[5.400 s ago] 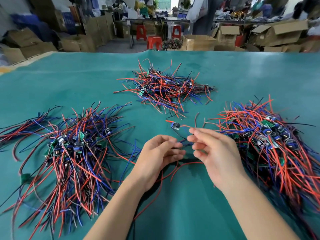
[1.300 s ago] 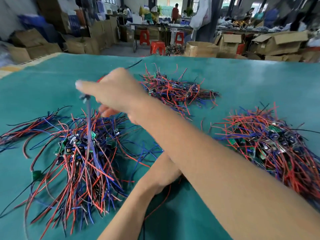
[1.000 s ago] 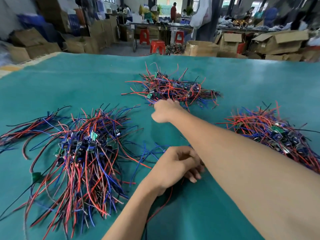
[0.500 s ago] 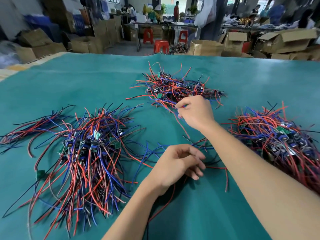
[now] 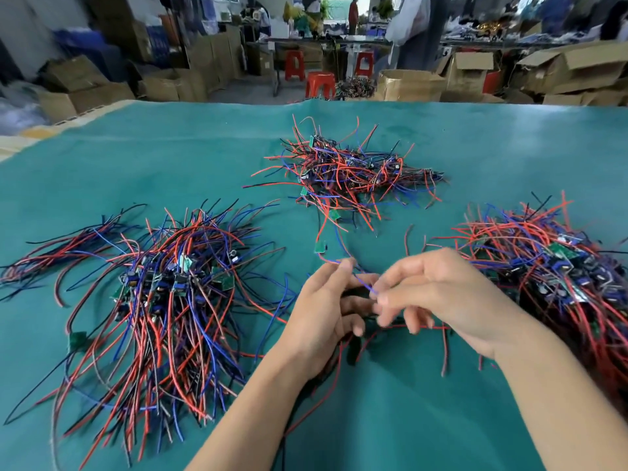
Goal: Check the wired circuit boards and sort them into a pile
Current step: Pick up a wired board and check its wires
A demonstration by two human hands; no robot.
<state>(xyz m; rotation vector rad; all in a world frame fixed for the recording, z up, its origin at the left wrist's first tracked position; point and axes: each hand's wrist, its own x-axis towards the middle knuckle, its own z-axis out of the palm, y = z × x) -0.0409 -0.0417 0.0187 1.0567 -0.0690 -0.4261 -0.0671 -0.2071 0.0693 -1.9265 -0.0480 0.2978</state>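
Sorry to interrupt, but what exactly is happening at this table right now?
A person is sorting wired circuit boards on a green table. Both hands meet near the middle: the left hand and the right hand pinch the thin wires of one small green board, which lies just beyond the fingers. Three tangled piles surround them: a large left pile, a far pile and a right pile. The board in hand has not joined any pile yet.
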